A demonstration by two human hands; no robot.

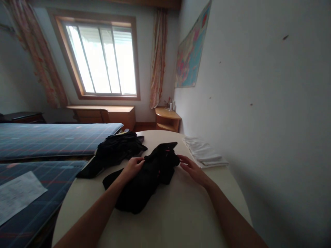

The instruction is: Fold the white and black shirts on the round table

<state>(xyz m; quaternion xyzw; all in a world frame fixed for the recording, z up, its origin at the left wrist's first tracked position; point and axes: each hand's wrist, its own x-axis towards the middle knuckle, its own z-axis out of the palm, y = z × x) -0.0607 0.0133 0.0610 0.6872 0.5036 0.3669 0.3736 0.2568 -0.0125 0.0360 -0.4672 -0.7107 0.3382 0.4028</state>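
A crumpled black garment (144, 182) with small reddish marks lies on the round cream table (181, 213) in front of me. My left hand (133, 168) is at its left upper edge, fingers bent and closed on the cloth. On the other side, my right hand (191, 168) has its fingers apart, with the tips against the garment's right end. Beyond my left hand, a heap of black clothes (116, 148) hangs partly over the table's left edge. A folded white cloth (204, 151) lies at the table's right edge, past my right hand.
Beds with blue plaid mattresses (51, 137) stand to the left, one with a sheet of paper (20, 193) on it. The white wall (271, 137) runs close along the right. A wooden corner shelf (168, 113) and a desk (116, 110) stand beneath the window.
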